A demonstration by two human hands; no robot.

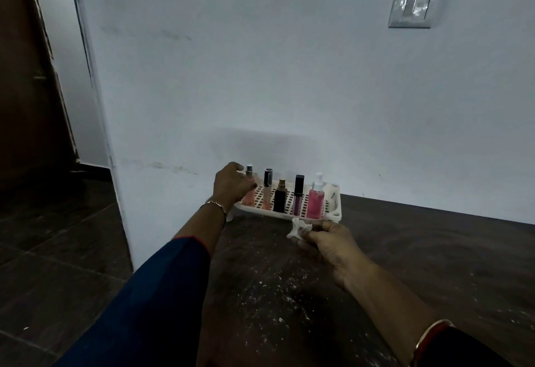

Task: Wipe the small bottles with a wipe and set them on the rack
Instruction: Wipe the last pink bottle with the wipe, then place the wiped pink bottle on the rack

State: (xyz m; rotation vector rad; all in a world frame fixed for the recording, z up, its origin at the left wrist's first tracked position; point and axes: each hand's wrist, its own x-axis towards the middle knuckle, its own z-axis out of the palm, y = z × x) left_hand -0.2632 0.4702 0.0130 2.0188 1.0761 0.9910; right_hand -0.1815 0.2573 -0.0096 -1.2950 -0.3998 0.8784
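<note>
Fingers of the left hand curl round the peach bottle standing at the rack's nine o'clock end, while the right hand pinches a crumpled wipe at its six o'clock.

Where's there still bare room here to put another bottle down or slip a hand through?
Bare: the dark surface right of the rack, and the stretch before the rack's left half. Grid behind the bottle row looks open too. Crowded: the rack's front, where the left hand grips the peach bottle and the right hand holds the wipe before the pink bottle.
</note>
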